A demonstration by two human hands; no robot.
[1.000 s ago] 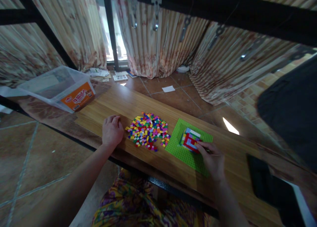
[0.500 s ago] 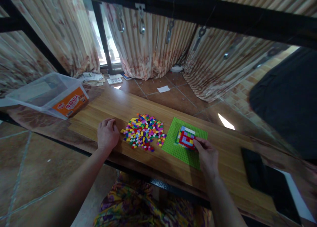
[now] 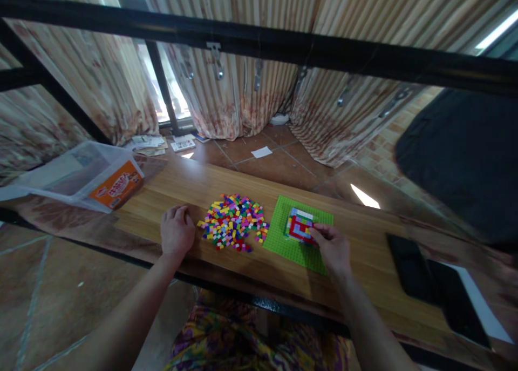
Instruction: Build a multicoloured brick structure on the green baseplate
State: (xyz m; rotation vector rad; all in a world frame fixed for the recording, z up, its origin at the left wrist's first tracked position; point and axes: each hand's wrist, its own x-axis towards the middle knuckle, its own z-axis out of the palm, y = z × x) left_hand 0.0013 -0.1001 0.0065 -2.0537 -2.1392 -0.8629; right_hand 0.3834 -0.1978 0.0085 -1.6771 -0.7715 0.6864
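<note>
A green studded baseplate lies on the wooden table, bearing a low build of toy bricks in red, light blue, white and yellow. My right hand is at the build's right side, thumb and forefinger pinched at its edge. Whatever sits between those fingertips is too small and covered to make out. To the left of the baseplate spreads a heap of small loose toy bricks in many colours. Beside that heap, my left hand rests on the tabletop with its fingers curled in, nothing visible in them.
A clear plastic bin with an orange label stands at the table's left end. Toward the right end lie dark flat objects and a white sheet. A black metal bar crosses above, with curtains behind.
The camera view has tilted and shifted slightly. My right hand stays pinched at the right edge of the brick build, and my left hand still rests beside the heap.
</note>
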